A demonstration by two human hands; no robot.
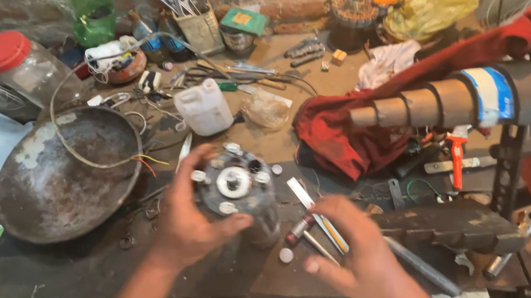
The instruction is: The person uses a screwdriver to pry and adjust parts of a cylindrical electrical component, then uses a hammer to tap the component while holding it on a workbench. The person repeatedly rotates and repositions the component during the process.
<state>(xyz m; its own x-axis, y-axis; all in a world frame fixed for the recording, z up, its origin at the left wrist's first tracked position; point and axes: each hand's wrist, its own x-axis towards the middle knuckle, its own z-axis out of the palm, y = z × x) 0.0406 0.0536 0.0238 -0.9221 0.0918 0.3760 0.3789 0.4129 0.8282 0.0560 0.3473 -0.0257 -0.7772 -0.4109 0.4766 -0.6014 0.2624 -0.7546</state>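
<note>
A round metal motor part, grey with a pale central hub and small studs about its face, is held upright on the dark workbench, near its front edge. It is gripped at its left flank by the left hand, whose fingers are curled closed around the rim. The right hand is closed loosely on a thin pale strip and a small red-handled tool, whose tips lie just beside the part's right side. For sound work, the part is best kept firmly braced while the tool is brought squarely to the face. A small white disc lies loose between the hands and could be knocked off. A rusted pan stands to the left, a white jug behind, a red cloth and a stepped metal shaft to the right, crowding that side.
</note>
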